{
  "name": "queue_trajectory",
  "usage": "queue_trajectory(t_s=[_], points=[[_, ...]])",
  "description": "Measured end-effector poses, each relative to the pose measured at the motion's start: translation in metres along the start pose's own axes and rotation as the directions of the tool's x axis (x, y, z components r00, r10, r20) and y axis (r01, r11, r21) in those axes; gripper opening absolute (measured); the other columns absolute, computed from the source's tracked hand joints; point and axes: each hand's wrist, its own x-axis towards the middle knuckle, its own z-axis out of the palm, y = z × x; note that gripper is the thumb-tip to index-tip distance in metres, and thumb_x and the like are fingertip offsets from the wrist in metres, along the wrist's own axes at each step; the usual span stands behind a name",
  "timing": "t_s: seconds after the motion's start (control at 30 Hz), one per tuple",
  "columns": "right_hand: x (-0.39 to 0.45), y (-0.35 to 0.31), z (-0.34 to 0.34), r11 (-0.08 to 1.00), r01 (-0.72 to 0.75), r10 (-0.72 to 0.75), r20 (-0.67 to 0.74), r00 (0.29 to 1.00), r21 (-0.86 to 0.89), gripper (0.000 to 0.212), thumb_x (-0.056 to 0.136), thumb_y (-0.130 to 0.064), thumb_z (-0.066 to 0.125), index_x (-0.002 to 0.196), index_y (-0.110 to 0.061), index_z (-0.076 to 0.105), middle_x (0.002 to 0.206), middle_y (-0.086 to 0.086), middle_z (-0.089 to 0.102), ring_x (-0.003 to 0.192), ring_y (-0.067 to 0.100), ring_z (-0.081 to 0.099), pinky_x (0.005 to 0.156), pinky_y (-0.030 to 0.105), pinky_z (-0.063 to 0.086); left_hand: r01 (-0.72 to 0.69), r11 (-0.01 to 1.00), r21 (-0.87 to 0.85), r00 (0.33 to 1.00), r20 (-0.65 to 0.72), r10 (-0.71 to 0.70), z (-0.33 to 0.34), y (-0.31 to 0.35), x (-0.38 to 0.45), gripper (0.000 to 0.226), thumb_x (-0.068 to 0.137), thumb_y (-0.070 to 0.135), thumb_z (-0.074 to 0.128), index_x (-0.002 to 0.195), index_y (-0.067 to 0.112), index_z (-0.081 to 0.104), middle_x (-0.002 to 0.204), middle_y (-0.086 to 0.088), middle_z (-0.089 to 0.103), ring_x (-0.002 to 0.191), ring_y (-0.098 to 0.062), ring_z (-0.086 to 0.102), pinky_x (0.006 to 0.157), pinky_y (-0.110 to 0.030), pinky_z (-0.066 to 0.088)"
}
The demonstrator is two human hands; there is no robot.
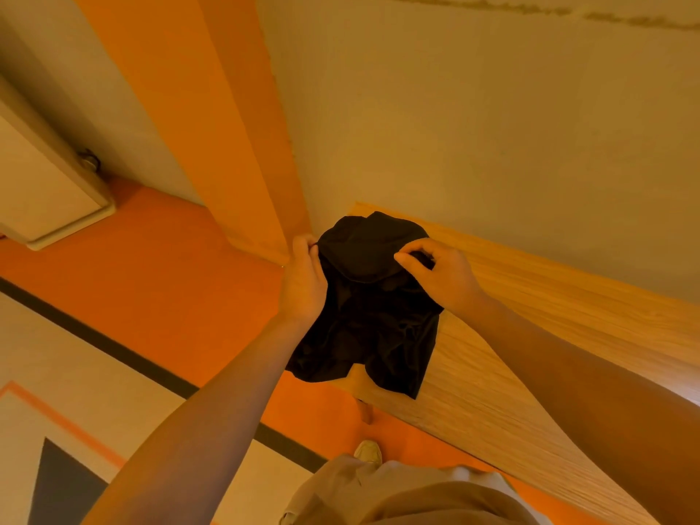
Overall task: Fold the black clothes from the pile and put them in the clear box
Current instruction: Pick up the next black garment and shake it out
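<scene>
A pair of black shorts hangs between the 2 hands, held up above the near end of the wooden counter. The left hand pinches the waistband at its left edge; the right hand pinches the cloth at the upper right, fingers curled. The legs dangle below the hands, possibly brushing the counter edge. A shoe stands on the orange floor.

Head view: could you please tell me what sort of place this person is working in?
Probably an indoor room, perhaps a home. A wooden table stands against a plain wall, above an orange floor; both hands hold a black garment.
</scene>
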Motion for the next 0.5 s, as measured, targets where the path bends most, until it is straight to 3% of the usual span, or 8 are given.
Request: queue_trajectory(t_s=[0.1,0.2,0.27,0.37,0.43,0.5], points=[[-0.002,0.009,-0.008,0.992,-0.046,0.066,0.178,0.982,-0.117,0.034,0.083,-0.031,0.073,0.115,-0.021,0.064,0.108,-0.01,0.06,0.1,0.004,0.054,0.086,0.019,0.044,-0.042,0.999,0.002,0.999,0.01,0.042,-0.007,-0.002,0.002,0.019,0.104,0.019,0.033,0.111,0.005,0.045,0.066,0.007,0.041,0.049,-0.007,0.037,0.045,-0.016,0.032],[-0.001,0.019,-0.013,0.98,-0.038,0.084,0.236,0.968,-0.195,0.027,0.088,-0.019,0.067,0.116,-0.017,0.064,0.113,-0.003,0.062,0.107,0.013,0.056,0.087,0.021,0.042,-0.085,0.996,0.006,0.992,0.096,0.084,-0.011,-0.003,-0.001,0.018,0.102,0.024,0.041,0.11,0.01,0.049,0.07,0.009,0.046,0.054,-0.006,0.043,0.049,-0.013,0.034],[-0.001,0.02,-0.014,0.987,-0.067,0.089,0.146,0.985,-0.145,0.025,0.093,-0.016,0.06,0.117,-0.014,0.064,0.112,-0.001,0.063,0.103,0.011,0.055,0.084,0.019,0.041,-0.142,0.99,0.005,0.964,0.228,0.137,-0.011,-0.005,-0.002,0.02,0.098,0.028,0.051,0.11,0.012,0.053,0.082,0.006,0.054,0.065,-0.006,0.049,0.057,-0.011,0.035],[0.004,0.013,-0.015,0.996,-0.086,0.086,-0.013,0.996,0.023,0.024,0.097,-0.016,0.053,0.119,-0.012,0.063,0.106,-0.002,0.063,0.097,0.009,0.056,0.074,0.007,0.041,-0.251,0.947,0.199,0.891,0.429,0.146,-0.007,-0.01,-0.005,0.019,0.093,0.019,0.061,0.112,0.015,0.059,0.105,-0.001,0.061,0.088,-0.016,0.057,0.071,-0.013,0.034],[0.01,0.007,-0.021,0.995,-0.069,0.078,-0.137,0.987,0.069,0.02,0.099,-0.018,0.05,0.113,-0.014,0.063,0.096,-0.007,0.062,0.087,0.006,0.056,0.066,0.003,0.04,-0.199,0.93,0.31,0.921,0.383,0.07,-0.003,-0.013,-0.01,0.024,0.091,0.005,0.059,0.113,0.014,0.059,0.111,-0.005,0.061,0.097,-0.022,0.058,0.072,-0.021,0.036],[0.018,0.001,-0.033,0.991,-0.063,0.094,-0.273,0.957,0.12,0.017,0.1,-0.02,0.047,0.108,-0.016,0.061,0.085,-0.012,0.058,0.078,0.002,0.054,0.062,0.005,0.041,-0.11,0.928,0.355,0.971,0.24,0.023,-0.003,-0.016,-0.014,0.024,0.091,0.006,0.056,0.114,0.014,0.06,0.111,-0.006,0.061,0.095,-0.024,0.059,0.067,-0.022,0.036]])
